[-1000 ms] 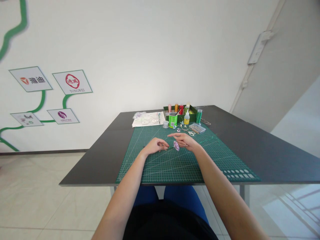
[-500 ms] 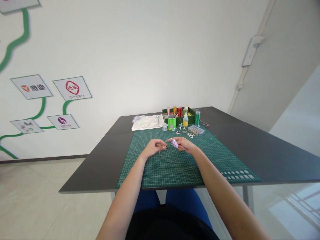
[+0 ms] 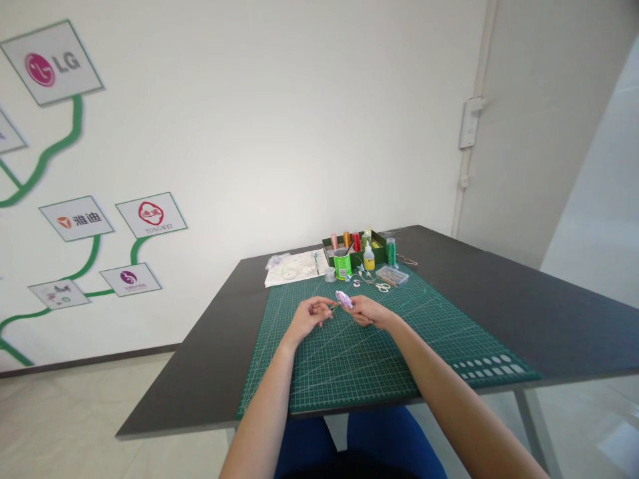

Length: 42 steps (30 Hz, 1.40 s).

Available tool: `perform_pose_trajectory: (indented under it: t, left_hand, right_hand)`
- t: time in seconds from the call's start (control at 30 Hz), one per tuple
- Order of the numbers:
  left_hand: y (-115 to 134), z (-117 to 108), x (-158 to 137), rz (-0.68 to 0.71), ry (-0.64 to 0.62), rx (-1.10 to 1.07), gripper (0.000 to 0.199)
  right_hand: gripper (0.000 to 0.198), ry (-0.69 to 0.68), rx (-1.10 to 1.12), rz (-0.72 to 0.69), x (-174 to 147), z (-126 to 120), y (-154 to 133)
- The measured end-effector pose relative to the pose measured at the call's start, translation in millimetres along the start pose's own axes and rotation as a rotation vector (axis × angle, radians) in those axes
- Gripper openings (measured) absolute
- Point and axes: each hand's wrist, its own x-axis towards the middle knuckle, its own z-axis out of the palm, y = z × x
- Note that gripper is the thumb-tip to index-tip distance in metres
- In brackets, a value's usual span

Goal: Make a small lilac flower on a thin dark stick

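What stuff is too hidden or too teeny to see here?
All in the head view:
- Stem of the purple flower: partly covered by the left hand.
- Right hand: too small to tell if it touches the flower.
- Dark stick: lower end hidden by the green can.
- Clear case: contents too small to name.
- Wall sign: cut off by the left edge.

Bright, soft lt; wall [image 3: 299, 140] brightest mid-pic; floor [image 3: 619, 444] glare lower R; edges stretched, sm. detail blurry.

The lilac flower [image 3: 344, 299] I saw was ruffled (paler in places); its thin green stem [image 3: 335, 307] slanted up from the left hand [image 3: 310, 317] toward the right hand [image 3: 368, 312].
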Motion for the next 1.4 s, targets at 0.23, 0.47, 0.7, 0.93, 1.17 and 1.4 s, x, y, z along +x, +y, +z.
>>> perform_pose_trajectory:
  t: [0.23, 0.47, 0.7, 0.93, 1.17, 1.4]
  left_hand:
    - [-7.2, -2.4, 2.1, 0.009, 0.038, -0.041, 0.055]
    - [-13.9, -2.6, 5.6, 0.011, 0.095, -0.121, 0.051]
    - [-14.5, -2.7, 5.7, 0.045, 0.135, -0.138, 0.049]
    - [-17.0, -3.9, 4.2, 0.088, 0.143, -0.121, 0.048]
    - [-19.1, -6.2, 4.1, 0.132, 0.202, -0.108, 0.043]
    - [-28.5, -9.0, 9.7, 0.168, 0.292, 0.060, 0.039]
  right_hand:
    - [0.049, -0.041, -0.025, -0.007, 2.1, -0.3, 1.3]
    - [0.059, -0.059, -0.044, -0.016, -0.8, 3.1, -1.5]
    - [0.061, -0.068, -0.055, -0.029, -0.8, 3.5, -0.5]
    - [0.070, -0.067, -0.050, -0.052, -0.4, 2.6, 2.6]
    - [0.064, -0.060, -0.050, -0.055, -3.3, 3.3, 1.6]
    - [0.049, -0.094, -0.049, -0.054, -7.2, 6.9, -2.7]
